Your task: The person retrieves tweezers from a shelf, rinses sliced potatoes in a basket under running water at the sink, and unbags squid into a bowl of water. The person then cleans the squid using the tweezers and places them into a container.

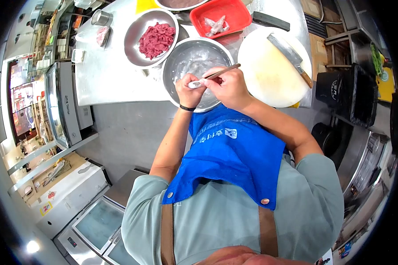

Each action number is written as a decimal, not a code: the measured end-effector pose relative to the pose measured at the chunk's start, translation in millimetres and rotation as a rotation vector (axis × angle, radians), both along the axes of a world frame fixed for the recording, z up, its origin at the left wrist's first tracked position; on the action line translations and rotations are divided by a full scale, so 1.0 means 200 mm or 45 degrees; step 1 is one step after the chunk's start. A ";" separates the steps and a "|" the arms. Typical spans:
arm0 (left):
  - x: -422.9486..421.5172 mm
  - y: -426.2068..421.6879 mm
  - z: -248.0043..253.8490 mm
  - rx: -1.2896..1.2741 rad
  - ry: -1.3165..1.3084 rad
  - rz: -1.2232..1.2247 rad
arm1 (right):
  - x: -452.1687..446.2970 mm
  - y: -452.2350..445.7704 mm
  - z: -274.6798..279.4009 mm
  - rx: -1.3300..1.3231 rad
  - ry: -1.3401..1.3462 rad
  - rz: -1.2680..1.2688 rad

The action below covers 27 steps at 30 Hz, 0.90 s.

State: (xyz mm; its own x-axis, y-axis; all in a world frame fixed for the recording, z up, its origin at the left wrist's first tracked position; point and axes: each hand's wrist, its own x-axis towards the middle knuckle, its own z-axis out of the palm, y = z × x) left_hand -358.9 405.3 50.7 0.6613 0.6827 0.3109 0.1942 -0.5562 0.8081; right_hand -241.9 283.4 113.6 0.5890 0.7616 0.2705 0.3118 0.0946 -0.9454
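Note:
My left hand (186, 93) is closed on a small whitish piece of food (194, 84), whose kind I cannot make out. Fingers of my right hand (231, 88) grip a slim tool with a brown handle (229, 69); its working end meets the whitish piece and is mostly hidden by the fingers. Both hands are held over the near part of a large metal bowl (168, 70) with cloudy liquid in it. Just beyond, a red plastic tray (243, 13) holds several pale pieces.
A second metal bowl (129, 42) contains red sliced meat (156, 40). On the right, a cleaver (285, 49) lies across a round white cutting board (263, 75), with a dark-handled object (272, 21) behind it. A metal cup (101, 18) stands at the back left.

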 end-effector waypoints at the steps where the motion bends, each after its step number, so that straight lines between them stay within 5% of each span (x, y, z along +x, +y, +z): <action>1: 0.00 0.01 0.01 0.018 0.027 -0.013 | 0.00 0.00 0.01 0.005 0.030 -0.006; 18: -0.01 0.04 -0.02 0.054 -0.027 -0.068 | 0.01 -0.01 0.11 0.080 0.290 -0.011; 27: -0.08 0.10 -0.41 -0.208 0.285 0.094 | 0.02 0.13 0.24 -0.039 0.085 0.056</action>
